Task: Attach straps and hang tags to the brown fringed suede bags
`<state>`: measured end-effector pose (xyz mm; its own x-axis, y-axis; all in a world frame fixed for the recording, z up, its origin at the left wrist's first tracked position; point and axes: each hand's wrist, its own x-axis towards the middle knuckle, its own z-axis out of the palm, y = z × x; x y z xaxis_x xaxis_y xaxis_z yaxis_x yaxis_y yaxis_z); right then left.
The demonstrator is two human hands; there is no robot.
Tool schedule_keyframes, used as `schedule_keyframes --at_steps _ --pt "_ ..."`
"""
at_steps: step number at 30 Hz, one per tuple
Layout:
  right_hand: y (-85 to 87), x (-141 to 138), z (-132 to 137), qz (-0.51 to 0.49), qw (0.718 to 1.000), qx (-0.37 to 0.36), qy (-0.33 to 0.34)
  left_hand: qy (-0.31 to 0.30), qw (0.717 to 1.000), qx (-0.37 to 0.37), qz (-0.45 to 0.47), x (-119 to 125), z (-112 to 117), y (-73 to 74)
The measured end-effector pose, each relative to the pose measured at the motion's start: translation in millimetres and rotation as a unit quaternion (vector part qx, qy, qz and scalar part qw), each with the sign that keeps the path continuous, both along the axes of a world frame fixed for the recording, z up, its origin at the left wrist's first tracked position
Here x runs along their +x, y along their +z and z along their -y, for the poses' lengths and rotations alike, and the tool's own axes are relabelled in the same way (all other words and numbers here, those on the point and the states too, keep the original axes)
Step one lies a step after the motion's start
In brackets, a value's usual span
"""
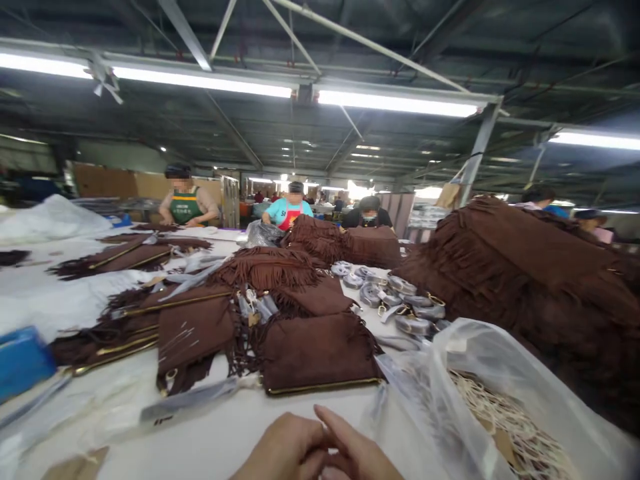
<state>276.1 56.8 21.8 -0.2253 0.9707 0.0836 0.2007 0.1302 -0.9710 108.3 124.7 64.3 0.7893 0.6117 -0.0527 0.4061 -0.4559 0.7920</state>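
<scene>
Our white worktop [210, 447] spreads wide, heaped at right with brown fringed bags [525, 280]. A flat brown pouch [320, 353] lies just beyond our hands. A clear plastic bag [480, 393] at right holds corded paper tags [505, 420]. Our left hand [285, 450] and right hand [357, 450] rest together, loosely curled, holding nothing we can see.

I see matt brown suede-like cloth on the fringed bag [320, 353] nearest my hands, its edge trimmed in shiny gold metal. The plastic bag [505, 380] looks thin, glossy, crinkled; the table [210, 443] smooth, white, matt.
</scene>
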Motion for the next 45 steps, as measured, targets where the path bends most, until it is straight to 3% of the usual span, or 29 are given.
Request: schedule_keyframes --at_steps 3,5,8,11,13,16,23,29,38,45 --pt "2.1 -28 -32 -0.040 0.994 -0.101 0.031 0.055 0.998 -0.014 0.007 -17 -14 9.8" --pt "13.0 -40 -49 -0.021 0.993 -0.116 0.017 0.075 0.997 -0.035 0.007 -32 -27 13.8" --pt "26.9 -47 -70 0.086 0.995 0.000 -0.046 0.089 0.996 0.006 0.031 -54 -50 12.4" --pt "25.8 -49 -89 0.224 0.957 0.158 -0.095 0.157 0.977 0.145 0.016 -70 -70 -0.9" --pt "18.7 -49 -100 0.268 0.939 0.188 -0.104 0.172 0.960 0.217 -0.039 -75 -79 -13.0" --pt "8.0 -50 -111 0.275 0.937 0.184 -0.115 0.147 0.947 0.253 -0.132 -73 -85 -25.5" --pt "-3.4 -49 -118 0.229 0.957 0.150 -0.096 0.183 0.922 0.247 -0.236 -64 -82 -23.3" --pt "-10.7 -54 -116 0.292 0.934 0.170 -0.114 0.174 0.919 0.264 -0.236 -74 -86 -27.2" --pt "-2.8 -66 -116 0.349 0.884 0.285 -0.128 0.203 0.921 0.246 -0.222 -79 -84 -18.5" --pt "3.0 -67 -119 0.383 0.878 0.257 -0.125 0.206 0.942 0.213 -0.159 -83 -85 -27.3"
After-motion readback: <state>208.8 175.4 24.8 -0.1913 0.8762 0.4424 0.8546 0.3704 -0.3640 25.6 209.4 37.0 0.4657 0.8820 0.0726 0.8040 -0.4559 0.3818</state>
